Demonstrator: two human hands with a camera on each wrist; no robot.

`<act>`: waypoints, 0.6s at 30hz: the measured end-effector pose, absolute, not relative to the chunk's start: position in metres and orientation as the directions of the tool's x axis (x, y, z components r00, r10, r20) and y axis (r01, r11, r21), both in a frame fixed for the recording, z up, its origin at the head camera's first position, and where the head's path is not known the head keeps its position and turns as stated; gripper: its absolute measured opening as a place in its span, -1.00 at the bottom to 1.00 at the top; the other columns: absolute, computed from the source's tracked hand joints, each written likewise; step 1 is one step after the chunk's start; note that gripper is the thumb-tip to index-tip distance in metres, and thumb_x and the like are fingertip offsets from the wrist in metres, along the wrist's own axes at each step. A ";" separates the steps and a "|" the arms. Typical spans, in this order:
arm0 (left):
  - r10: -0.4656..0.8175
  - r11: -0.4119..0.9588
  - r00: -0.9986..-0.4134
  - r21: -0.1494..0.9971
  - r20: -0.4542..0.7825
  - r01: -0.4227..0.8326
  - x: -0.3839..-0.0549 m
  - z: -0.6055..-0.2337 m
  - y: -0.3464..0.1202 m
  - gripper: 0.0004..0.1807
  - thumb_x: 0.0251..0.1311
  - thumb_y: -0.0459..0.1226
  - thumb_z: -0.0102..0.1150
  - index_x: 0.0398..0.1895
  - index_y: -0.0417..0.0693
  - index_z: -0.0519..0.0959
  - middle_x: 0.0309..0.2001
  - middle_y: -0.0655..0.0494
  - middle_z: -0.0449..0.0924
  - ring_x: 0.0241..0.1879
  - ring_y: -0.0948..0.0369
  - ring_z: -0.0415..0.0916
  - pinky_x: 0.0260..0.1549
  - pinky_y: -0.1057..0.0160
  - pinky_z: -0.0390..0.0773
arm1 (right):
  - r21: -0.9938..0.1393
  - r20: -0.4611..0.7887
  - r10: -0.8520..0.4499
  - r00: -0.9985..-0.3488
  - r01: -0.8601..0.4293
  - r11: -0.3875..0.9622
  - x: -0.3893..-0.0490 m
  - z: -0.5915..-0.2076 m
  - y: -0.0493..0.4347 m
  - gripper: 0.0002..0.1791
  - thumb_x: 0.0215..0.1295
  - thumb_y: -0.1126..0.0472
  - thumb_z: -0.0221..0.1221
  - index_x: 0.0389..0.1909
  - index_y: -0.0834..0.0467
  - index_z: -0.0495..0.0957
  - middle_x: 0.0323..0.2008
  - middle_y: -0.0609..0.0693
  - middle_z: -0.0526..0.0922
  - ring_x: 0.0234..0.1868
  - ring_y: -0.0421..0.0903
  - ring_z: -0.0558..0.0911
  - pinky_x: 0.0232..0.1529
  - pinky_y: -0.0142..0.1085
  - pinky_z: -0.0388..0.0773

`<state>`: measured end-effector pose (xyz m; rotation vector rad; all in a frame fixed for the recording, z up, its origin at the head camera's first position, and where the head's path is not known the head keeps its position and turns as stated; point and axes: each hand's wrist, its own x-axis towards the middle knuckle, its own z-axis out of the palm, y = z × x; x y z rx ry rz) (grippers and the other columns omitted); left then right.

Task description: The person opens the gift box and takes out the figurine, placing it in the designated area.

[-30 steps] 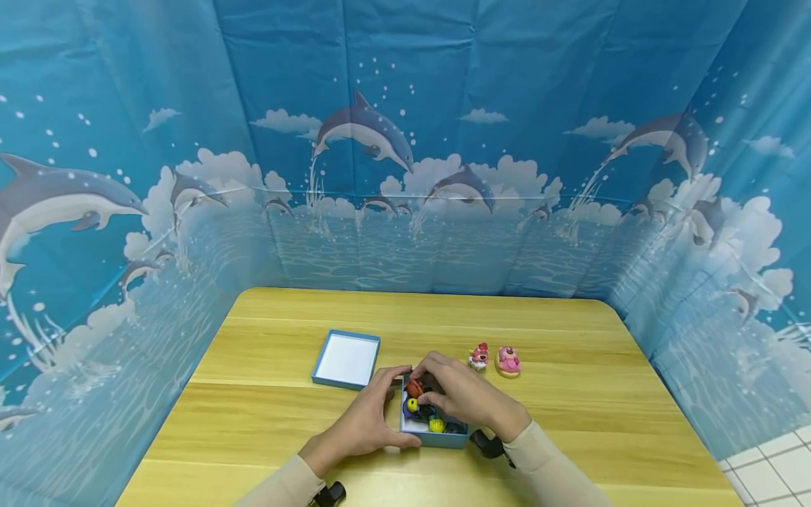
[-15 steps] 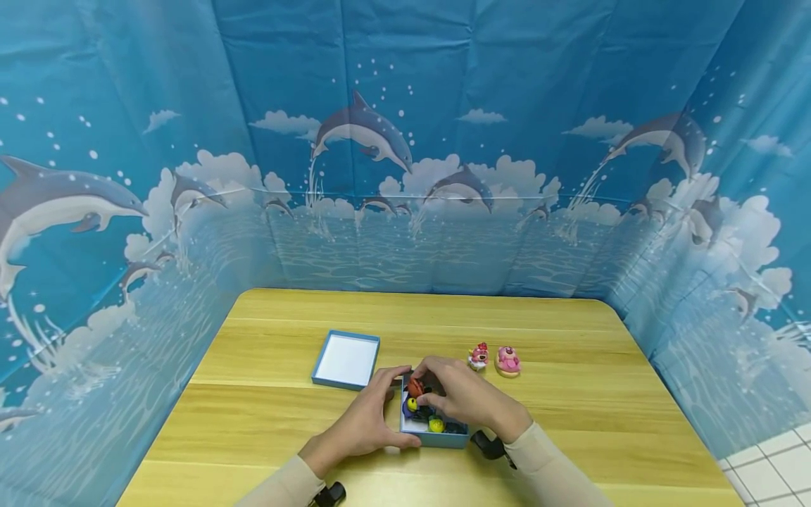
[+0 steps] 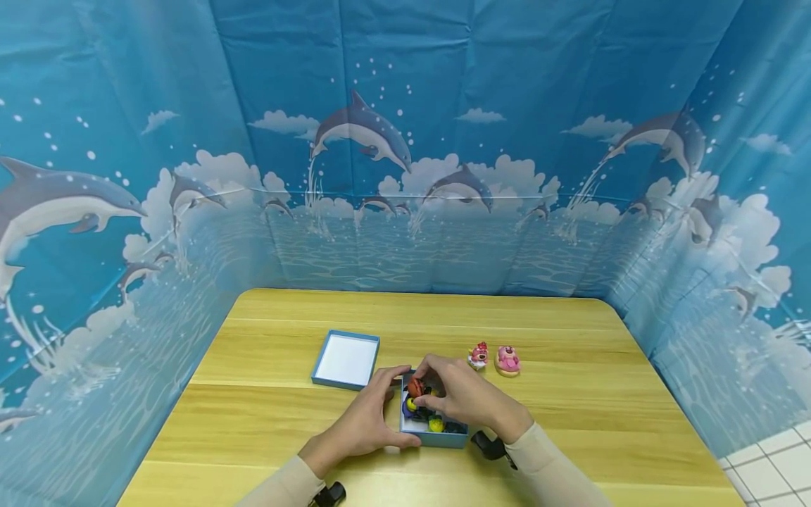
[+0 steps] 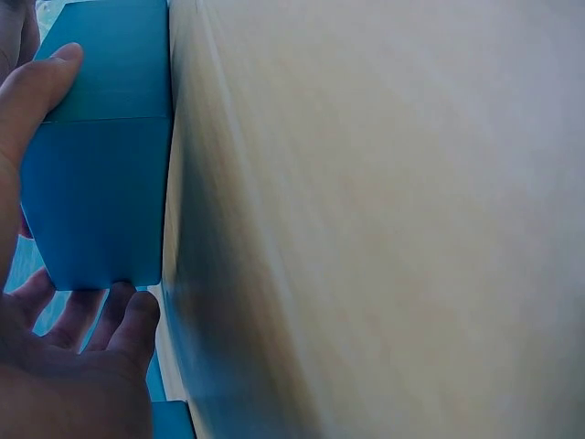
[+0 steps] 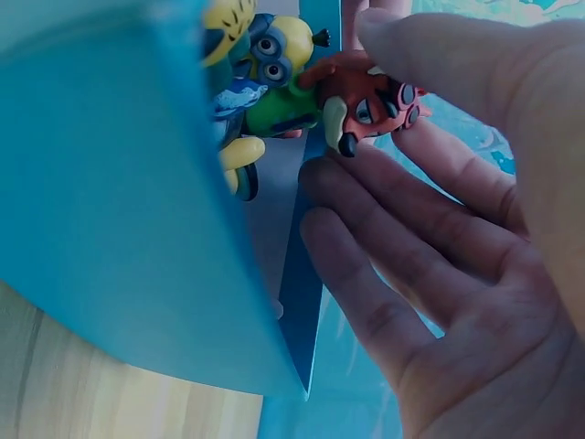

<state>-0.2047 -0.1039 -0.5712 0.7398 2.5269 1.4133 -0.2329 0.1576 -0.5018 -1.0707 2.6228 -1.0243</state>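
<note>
A blue box (image 3: pixel 442 441) with a white inside stands on the table. My left hand (image 3: pixel 370 421) grips it from the left, thumb against the near wall and fingers at the far side. Over the box, my right hand (image 3: pixel 472 396) pinches a red-brown fox figurine (image 5: pixel 361 102) between thumb and fingers, its head at the box rim in the right wrist view. Beside the fox lies a yellow minion figurine (image 5: pixel 291 44) with goggles. Several more small figurines fill the box, among them a yellow one (image 3: pixel 436 424) near the front; others are partly hidden by the right hand.
The box's lid (image 3: pixel 346 359) lies with its white inside up, behind the left hand. Two pink bear figurines, one with a red top (image 3: pixel 479 356) and one on a tan base (image 3: pixel 508 361), stand beyond the right hand. A dolphin-print curtain (image 3: pixel 405 239) surrounds the table (image 3: pixel 253 415).
The right hand has shifted very slightly down in the head view, its thumb a little to the left, with the fox figurine showing somewhat more. The left hand and the box have stayed put.
</note>
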 end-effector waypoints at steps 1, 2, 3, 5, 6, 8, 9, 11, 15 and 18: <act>0.488 0.434 -0.867 0.833 0.103 0.344 -0.205 -0.571 -0.104 0.39 0.12 0.23 0.84 0.90 0.11 0.18 0.73 0.10 0.30 0.70 0.05 0.42 0.70 -0.13 0.55 | -0.641 0.129 -0.658 -0.742 -0.568 0.516 -0.233 -0.502 0.158 -0.66 0.58 0.14 0.53 0.21 0.13 0.67 0.02 0.00 0.85 0.05 0.02 0.89 0.10 -0.05 0.91; 0.488 0.435 -0.867 0.833 0.102 0.343 -0.205 -0.571 -0.104 0.39 0.12 0.23 0.84 0.90 0.12 0.18 0.73 0.10 0.30 0.70 0.05 0.42 0.70 -0.13 0.55 | -0.646 0.129 -0.655 -0.744 -0.564 0.514 -0.233 -0.502 0.158 -0.66 0.58 0.14 0.54 0.20 0.12 0.67 0.02 -0.01 0.85 0.05 0.01 0.89 0.10 -0.06 0.92; 0.487 0.437 -0.868 0.831 0.103 0.343 -0.205 -0.572 -0.104 0.39 0.12 0.23 0.83 0.90 0.12 0.18 0.73 0.10 0.31 0.70 0.06 0.42 0.69 -0.13 0.56 | -0.648 0.129 -0.652 -0.747 -0.561 0.515 -0.232 -0.502 0.158 -0.66 0.57 0.13 0.54 0.19 0.11 0.67 0.01 -0.02 0.85 0.05 0.00 0.89 0.10 -0.07 0.92; 0.485 0.441 -0.868 0.829 0.104 0.345 -0.204 -0.572 -0.104 0.39 0.11 0.24 0.83 0.90 0.12 0.18 0.73 0.10 0.31 0.69 0.06 0.42 0.69 -0.14 0.56 | -0.652 0.131 -0.649 -0.749 -0.559 0.513 -0.233 -0.502 0.157 -0.65 0.56 0.12 0.56 0.18 0.09 0.68 0.00 -0.04 0.85 0.04 -0.03 0.89 0.10 -0.08 0.92; 0.485 0.441 -0.868 0.828 0.104 0.345 -0.204 -0.572 -0.104 0.39 0.11 0.24 0.83 0.90 0.12 0.18 0.73 0.10 0.31 0.70 0.05 0.42 0.69 -0.14 0.56 | -0.653 0.133 -0.649 -0.749 -0.559 0.511 -0.232 -0.502 0.157 -0.65 0.55 0.11 0.57 0.17 0.09 0.68 0.00 -0.05 0.85 0.04 -0.04 0.90 0.10 -0.08 0.92; 0.485 0.444 -0.869 0.826 0.104 0.347 -0.204 -0.572 -0.104 0.39 0.11 0.25 0.83 0.90 0.12 0.19 0.73 0.10 0.31 0.69 0.05 0.42 0.69 -0.15 0.56 | -0.658 0.131 -0.647 -0.751 -0.555 0.510 -0.233 -0.502 0.157 -0.64 0.54 0.10 0.58 0.17 0.08 0.67 0.00 -0.06 0.85 0.06 -0.05 0.90 0.13 -0.08 0.92; 0.485 0.444 -0.868 0.825 0.105 0.348 -0.204 -0.572 -0.104 0.39 0.11 0.25 0.83 0.90 0.12 0.19 0.73 0.10 0.31 0.69 0.05 0.42 0.69 -0.15 0.55 | -0.659 0.133 -0.647 -0.751 -0.554 0.508 -0.233 -0.502 0.157 -0.64 0.54 0.09 0.58 0.17 0.08 0.67 0.00 -0.06 0.85 0.06 -0.05 0.90 0.12 -0.08 0.93; 0.485 0.443 -0.868 0.826 0.107 0.349 -0.204 -0.572 -0.104 0.39 0.11 0.25 0.83 0.90 0.12 0.19 0.73 0.09 0.31 0.69 0.05 0.42 0.69 -0.15 0.55 | -0.665 0.136 -0.648 -0.749 -0.554 0.501 -0.233 -0.503 0.157 -0.63 0.53 0.09 0.59 0.16 0.08 0.67 0.00 -0.05 0.85 0.04 -0.04 0.91 0.11 -0.07 0.93; 0.485 0.438 -0.868 0.829 0.109 0.349 -0.204 -0.572 -0.104 0.39 0.11 0.24 0.83 0.90 0.11 0.19 0.73 0.10 0.31 0.69 0.06 0.42 0.69 -0.14 0.56 | -0.673 0.148 -0.648 -0.747 -0.556 0.488 -0.234 -0.503 0.158 -0.63 0.51 0.09 0.60 0.14 0.09 0.67 -0.01 -0.04 0.85 0.02 -0.07 0.91 0.08 -0.07 0.94; 0.485 0.435 -0.867 0.830 0.109 0.348 -0.204 -0.572 -0.104 0.39 0.12 0.24 0.83 0.90 0.12 0.18 0.73 0.10 0.31 0.69 0.06 0.42 0.69 -0.14 0.56 | -0.679 0.154 -0.650 -0.744 -0.557 0.478 -0.233 -0.503 0.158 -0.64 0.51 0.11 0.60 0.13 0.08 0.66 0.00 -0.02 0.85 0.01 -0.09 0.90 0.07 -0.08 0.94</act>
